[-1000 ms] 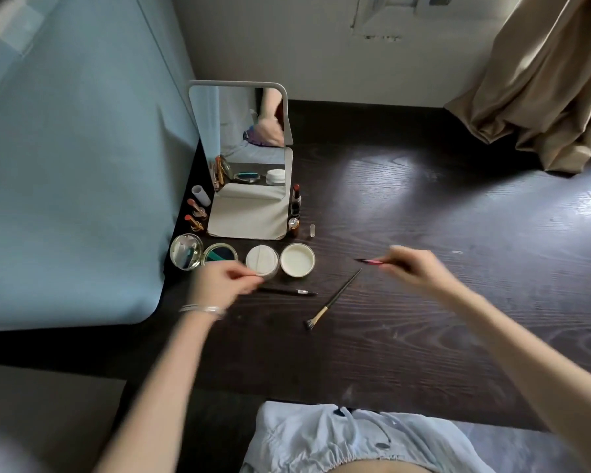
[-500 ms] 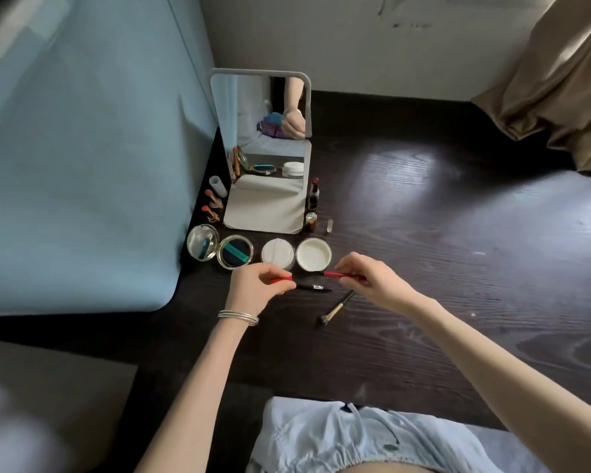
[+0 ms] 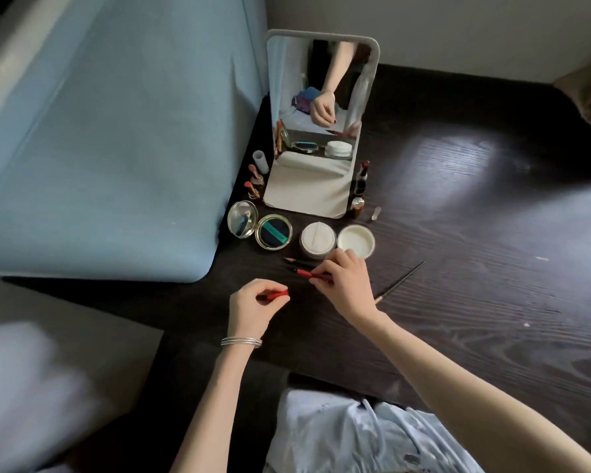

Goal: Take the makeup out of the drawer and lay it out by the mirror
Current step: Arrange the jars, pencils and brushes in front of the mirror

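Dark wood-grain tabletop [image 3: 458, 233], head view. A white-framed standing mirror [image 3: 316, 107] stands upright at the table's far left, beside a pale blue padded surface [image 3: 116, 148]. Uncapped lipsticks [image 3: 255, 180] stand left of the mirror base; a dark lipstick tube [image 3: 361, 179] stands at its right. In front of the base, in a row: an open gold-rimmed compact [image 3: 258, 227], a white jar with a powder puff [image 3: 317, 240] and its white lid [image 3: 355, 240]. The right hand [image 3: 347, 285] pinches a slim red pencil [image 3: 309, 274] just in front of the jars, touching or just above the table. The left hand [image 3: 253, 305], with silver bangles [image 3: 241, 342] at the wrist, grips a short red cap [image 3: 274, 295]. A thin makeup brush [image 3: 401, 281] lies right of the right hand.
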Demonstrator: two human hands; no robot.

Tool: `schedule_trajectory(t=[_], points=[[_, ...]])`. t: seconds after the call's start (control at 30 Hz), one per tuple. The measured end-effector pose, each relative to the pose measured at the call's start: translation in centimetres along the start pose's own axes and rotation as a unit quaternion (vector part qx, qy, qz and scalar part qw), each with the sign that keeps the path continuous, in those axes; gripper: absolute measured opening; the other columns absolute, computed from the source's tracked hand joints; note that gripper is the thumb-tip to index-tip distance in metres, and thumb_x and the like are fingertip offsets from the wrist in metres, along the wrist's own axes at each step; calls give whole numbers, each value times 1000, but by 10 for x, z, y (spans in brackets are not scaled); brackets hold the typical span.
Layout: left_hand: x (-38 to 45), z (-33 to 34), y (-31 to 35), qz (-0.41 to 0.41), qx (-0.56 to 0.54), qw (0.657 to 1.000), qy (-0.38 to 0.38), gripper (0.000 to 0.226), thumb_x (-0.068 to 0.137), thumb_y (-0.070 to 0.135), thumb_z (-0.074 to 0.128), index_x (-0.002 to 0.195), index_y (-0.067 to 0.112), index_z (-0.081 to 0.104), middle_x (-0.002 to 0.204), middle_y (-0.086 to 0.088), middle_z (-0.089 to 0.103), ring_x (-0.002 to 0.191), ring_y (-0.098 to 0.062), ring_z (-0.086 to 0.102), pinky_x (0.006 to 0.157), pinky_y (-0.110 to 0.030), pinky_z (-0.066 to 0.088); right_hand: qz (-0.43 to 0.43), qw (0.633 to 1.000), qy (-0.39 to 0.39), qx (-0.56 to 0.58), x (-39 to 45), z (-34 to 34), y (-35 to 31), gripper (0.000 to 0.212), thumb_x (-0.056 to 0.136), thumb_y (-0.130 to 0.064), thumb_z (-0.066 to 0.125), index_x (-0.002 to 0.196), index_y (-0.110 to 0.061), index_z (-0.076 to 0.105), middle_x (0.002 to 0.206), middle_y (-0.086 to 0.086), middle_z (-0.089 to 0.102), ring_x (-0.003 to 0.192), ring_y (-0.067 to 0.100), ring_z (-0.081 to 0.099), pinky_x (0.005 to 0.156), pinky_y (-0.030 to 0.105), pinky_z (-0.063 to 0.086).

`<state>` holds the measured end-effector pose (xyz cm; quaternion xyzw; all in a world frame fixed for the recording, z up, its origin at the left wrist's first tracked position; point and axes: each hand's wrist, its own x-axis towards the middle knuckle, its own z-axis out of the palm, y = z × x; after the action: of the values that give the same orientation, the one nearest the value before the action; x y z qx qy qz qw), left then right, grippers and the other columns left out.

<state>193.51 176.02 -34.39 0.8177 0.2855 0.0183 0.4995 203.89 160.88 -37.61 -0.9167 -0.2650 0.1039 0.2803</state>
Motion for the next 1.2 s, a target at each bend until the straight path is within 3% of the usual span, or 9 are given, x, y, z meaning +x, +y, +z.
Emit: schedule_trajectory(t=[0.33, 0.57, 0.87, 1.2], points=[[14, 7, -7, -10, 20, 1000, 5, 19, 69, 4, 78, 84, 15, 73, 85, 5, 67, 76, -3, 63, 70, -11, 50, 11, 997, -56, -52, 8, 11, -5, 19, 79, -29, 71, 96, -19, 73, 92, 1, 61, 88, 21, 49, 73, 27, 30], [19, 7, -8, -15, 35, 999, -23, 18, 72, 7, 77, 86, 16, 72, 88, 5, 67, 81, -2, 63, 73, -10, 50, 42, 997, -25, -62, 6, 15, -9, 19, 72, -28, 78, 89, -21, 75, 77, -1, 64, 75, 21, 50, 66, 30, 36], [24, 6, -5, -14, 36, 999, -23, 18, 74, 7, 75, 89, 15, 72, 89, 5, 66, 82, -3, 62, 71, -5, 48, 47, 995, -19, -82, 2, 19, -7, 28, 68, -31, 80, 94, -22, 74, 76, -4, 64, 74, 23, 53, 64, 31, 37], [20, 5, -10, -21, 35, 999, -24, 17, 74, 7, 75, 90, 14, 72, 90, 4, 66, 81, -3, 62, 69, -4, 46, 56, 995, -2, -81, 5, 25, -10, 15, 70, -31, 80, 80, -23, 73, 69, -6, 64, 71, 21, 52, 63, 28, 33]])
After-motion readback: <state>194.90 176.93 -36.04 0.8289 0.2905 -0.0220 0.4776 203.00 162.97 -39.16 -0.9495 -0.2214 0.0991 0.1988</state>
